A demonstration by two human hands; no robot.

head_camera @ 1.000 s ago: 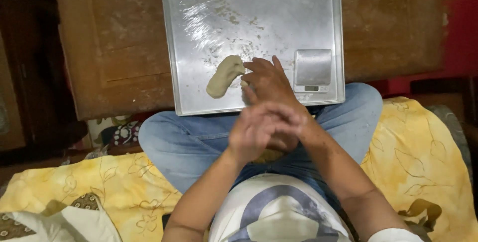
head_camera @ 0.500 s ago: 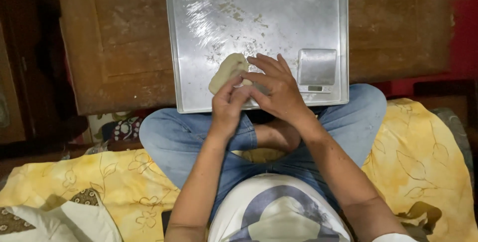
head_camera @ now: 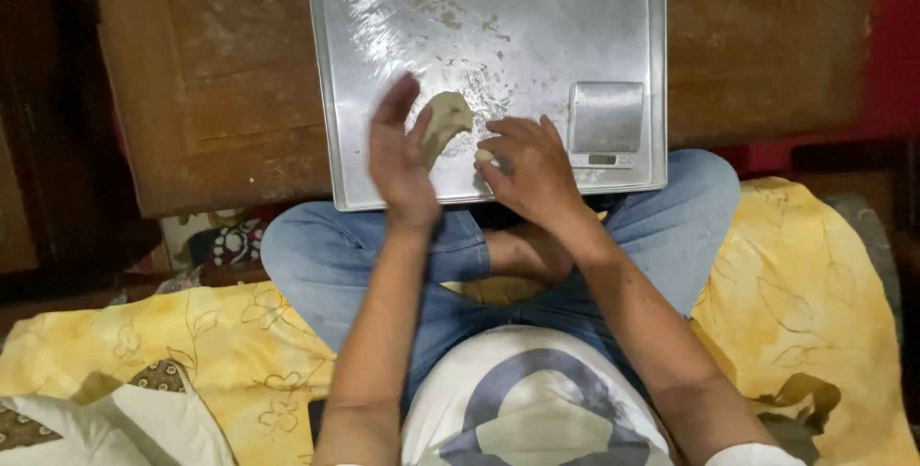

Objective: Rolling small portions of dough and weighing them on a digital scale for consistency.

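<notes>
- Head view: a seated person with crossed legs in blue jeans is seen from above, facing a low wooden counter [head_camera: 220, 83].
- A metal baking tray [head_camera: 537, 6], smeared with bits of dough, is laid on the counter, its near edge just above the knees.
- The left hand [head_camera: 402, 164] is held with open palm and spread fingers over the near left part of the tray; a flattened lump of dough [head_camera: 446, 119] is seen just right of its fingertips, touching or nearly touching them; which cannot be told.
- The right hand [head_camera: 527, 169] is lowered over the near middle of the tray, fingers curled around a small piece of dough [head_camera: 485, 155] at the fingertips.
- The hands are apart.
- A small silver scale [head_camera: 606, 123] is set on the near right corner of the tray, just right of the right hand.
- A yellow patterned cloth [head_camera: 805, 274] is spread under the person.
</notes>
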